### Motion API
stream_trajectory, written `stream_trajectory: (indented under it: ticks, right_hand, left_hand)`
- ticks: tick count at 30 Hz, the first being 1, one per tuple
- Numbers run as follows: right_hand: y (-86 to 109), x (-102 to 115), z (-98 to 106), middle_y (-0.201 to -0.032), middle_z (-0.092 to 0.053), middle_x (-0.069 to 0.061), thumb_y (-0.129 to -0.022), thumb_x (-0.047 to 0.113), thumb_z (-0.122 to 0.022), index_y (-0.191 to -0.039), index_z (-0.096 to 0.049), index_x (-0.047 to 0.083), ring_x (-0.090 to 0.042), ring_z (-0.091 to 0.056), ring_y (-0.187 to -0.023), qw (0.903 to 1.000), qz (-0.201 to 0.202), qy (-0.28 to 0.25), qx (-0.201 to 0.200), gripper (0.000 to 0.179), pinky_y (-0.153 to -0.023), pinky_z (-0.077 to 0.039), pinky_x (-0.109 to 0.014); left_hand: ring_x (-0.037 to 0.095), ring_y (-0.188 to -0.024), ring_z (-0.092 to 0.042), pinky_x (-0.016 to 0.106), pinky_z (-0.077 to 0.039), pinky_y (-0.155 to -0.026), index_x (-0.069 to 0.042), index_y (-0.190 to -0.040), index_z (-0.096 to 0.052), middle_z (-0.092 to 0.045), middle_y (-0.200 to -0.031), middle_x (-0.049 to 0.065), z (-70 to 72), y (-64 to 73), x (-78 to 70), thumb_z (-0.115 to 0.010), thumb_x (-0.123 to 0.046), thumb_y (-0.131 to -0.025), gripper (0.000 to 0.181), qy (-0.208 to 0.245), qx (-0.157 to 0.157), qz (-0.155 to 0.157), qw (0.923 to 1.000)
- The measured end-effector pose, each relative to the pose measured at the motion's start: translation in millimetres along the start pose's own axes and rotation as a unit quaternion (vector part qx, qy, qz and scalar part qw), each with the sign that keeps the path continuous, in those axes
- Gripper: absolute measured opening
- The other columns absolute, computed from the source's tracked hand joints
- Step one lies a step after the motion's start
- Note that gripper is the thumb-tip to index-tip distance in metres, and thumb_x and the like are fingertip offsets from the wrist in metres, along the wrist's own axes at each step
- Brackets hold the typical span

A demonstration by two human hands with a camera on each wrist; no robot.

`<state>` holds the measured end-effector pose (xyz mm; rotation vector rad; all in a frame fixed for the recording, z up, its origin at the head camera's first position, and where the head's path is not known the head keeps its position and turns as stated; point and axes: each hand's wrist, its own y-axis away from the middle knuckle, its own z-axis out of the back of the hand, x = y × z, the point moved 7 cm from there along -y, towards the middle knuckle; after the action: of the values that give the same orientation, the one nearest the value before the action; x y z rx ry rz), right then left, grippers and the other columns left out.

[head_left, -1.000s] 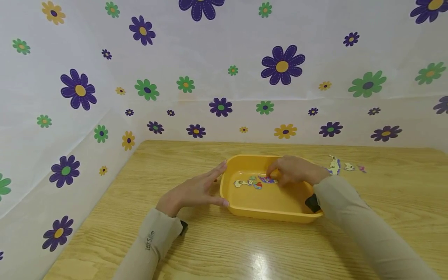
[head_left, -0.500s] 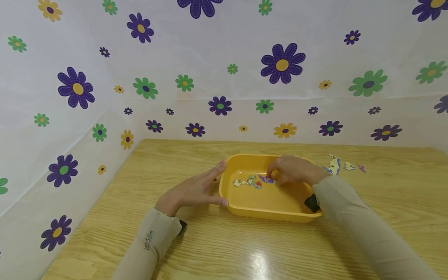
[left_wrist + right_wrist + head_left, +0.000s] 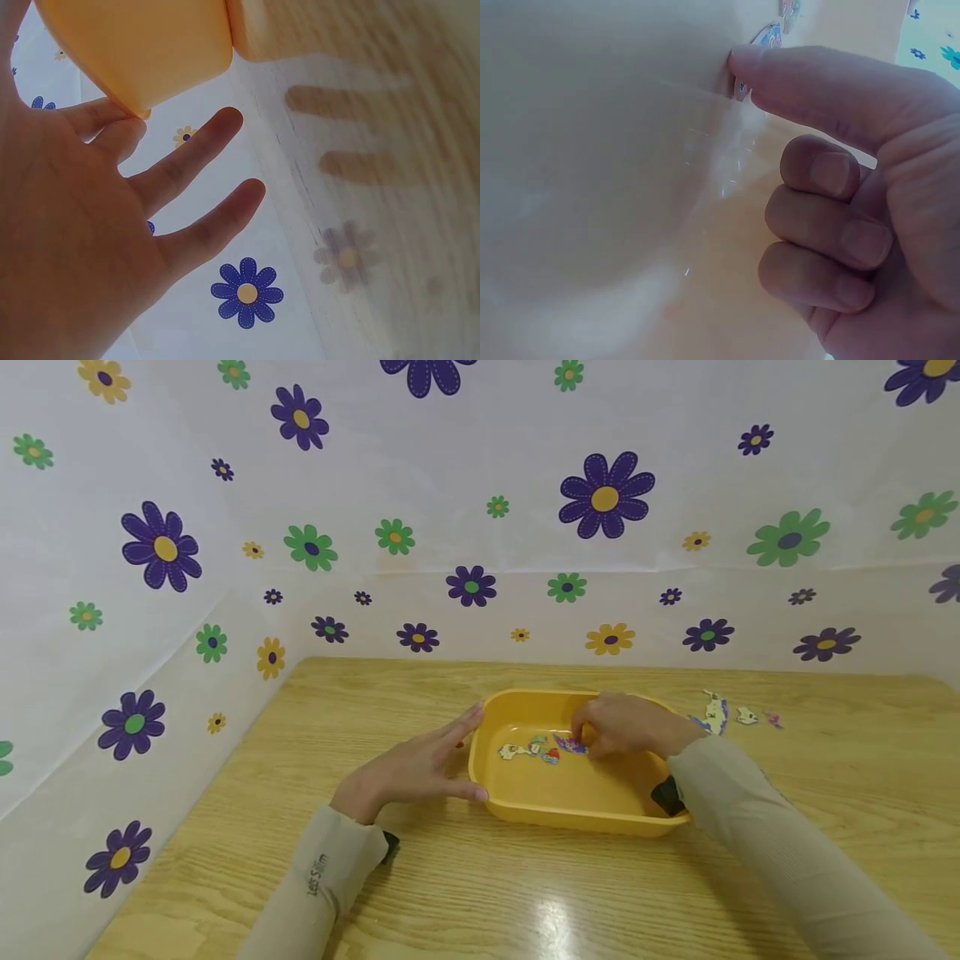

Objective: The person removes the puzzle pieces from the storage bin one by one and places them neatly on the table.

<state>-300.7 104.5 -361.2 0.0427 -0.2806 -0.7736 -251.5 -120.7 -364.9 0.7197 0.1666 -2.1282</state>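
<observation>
A yellow plastic tray [image 3: 585,820] stands on the wooden table. At its left end my left hand [image 3: 420,767] touches the rim with the thumb at the near corner and fingers at the far corner. Two straight fingers [image 3: 202,157] stay off the tray in the left wrist view. My right hand [image 3: 622,725] reaches inside, pinching a flat purple puzzle piece [image 3: 570,743] near the far wall between thumb and forefinger. Its other fingers [image 3: 829,232] are curled into the palm. Left of it on the tray floor lie several small printed pieces, including a cream one [image 3: 512,751].
On the table behind the right forearm lie a large cream-and-blue piece [image 3: 716,712], a small cream piece [image 3: 746,716] and a pink one [image 3: 773,719]. A white wall covering [image 3: 450,468] with printed flowers rises at the table's back and left edges.
The head view has shifted very slightly. Both hands hold nearly the same places, the right at the purple puzzle piece and the left at the tray's end.
</observation>
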Motion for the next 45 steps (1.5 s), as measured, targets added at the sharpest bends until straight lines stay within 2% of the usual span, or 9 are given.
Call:
stream_trajectory:
  ticks: [8, 18, 23, 27, 37, 45]
  right_hand:
    - [2.9, 2, 3, -0.074, -0.055, 0.004, -0.080, 0.013, -0.079, -0.095, -0.075, 0.010, -0.014, -0.046, -0.068, 0.9994, -0.001, -0.035, -0.005, 0.016, -0.062, -0.041, -0.028]
    - [4.7, 1, 7, -0.066, -0.048, 0.007, -0.078, 0.016, -0.077, -0.094, -0.073, 0.010, -0.010, -0.042, -0.062, 0.9962, 0.021, -0.072, -0.043, 0.017, -0.057, -0.035, -0.026]
    - [8.1, 2, 15, -0.061, -0.044, 0.008, -0.080, 0.013, -0.077, -0.095, -0.073, 0.008, -0.008, -0.040, -0.057, 0.9917, 0.036, -0.106, -0.063, 0.017, -0.055, -0.032, -0.026]
    - [9.4, 2, 20, -0.062, -0.042, 0.008, -0.083, 0.014, -0.078, -0.098, -0.073, 0.008, -0.009, -0.039, -0.057, 0.9895, 0.026, -0.125, -0.068, 0.017, -0.056, -0.031, -0.027]
    - [13.7, 2, 34, -0.063, -0.041, 0.007, -0.085, 0.010, -0.079, -0.099, -0.071, 0.005, -0.011, -0.038, -0.057, 0.9828, 0.020, -0.157, -0.095, 0.017, -0.055, -0.030, -0.026]
    - [23.1, 2, 53, -0.061, -0.039, 0.007, -0.087, 0.008, -0.079, -0.097, -0.071, 0.003, -0.013, -0.038, -0.056, 0.9763, 0.026, -0.170, -0.131, 0.015, -0.055, -0.029, -0.027]
  left_hand:
    - [0.026, -0.153, -0.018, 0.052, -0.025, -0.119, -0.018, -0.165, -0.007, -0.003, -0.170, 0.000, -1.6, 0.5, -1.4, -0.073, -0.063, -0.084, 0.114, 0.001, -0.001, -0.001, 1.0000]
    - [0.024, -0.153, -0.018, 0.051, -0.025, -0.119, -0.019, -0.165, -0.007, -0.002, -0.170, -0.001, -2.3, 1.1, 0.3, -0.075, -0.062, -0.084, 0.114, 0.003, 0.000, 0.005, 1.0000]
    - [0.023, -0.153, -0.017, 0.048, -0.024, -0.120, -0.018, -0.165, -0.007, -0.002, -0.170, -0.001, -1.4, 0.3, 0.4, -0.074, -0.062, -0.084, 0.113, -0.002, -0.001, 0.001, 1.0000]
    - [0.023, -0.153, -0.017, 0.048, -0.024, -0.120, -0.018, -0.165, -0.008, -0.002, -0.170, -0.002, -0.8, -0.8, 0.3, -0.074, -0.063, -0.084, 0.113, -0.006, -0.002, -0.001, 1.0000]
    - [0.024, -0.152, -0.018, 0.049, -0.025, -0.120, -0.018, -0.165, -0.008, -0.001, -0.170, -0.004, 1.4, 0.1, -1.0, -0.073, -0.064, -0.084, 0.113, -0.014, -0.001, -0.001, 0.9999]
    - [0.026, -0.153, -0.018, 0.050, -0.024, -0.120, -0.014, -0.164, -0.009, -0.003, -0.170, 0.002, 1.6, 0.2, -5.2, -0.075, -0.060, -0.085, 0.113, -0.005, -0.002, -0.010, 0.9999]
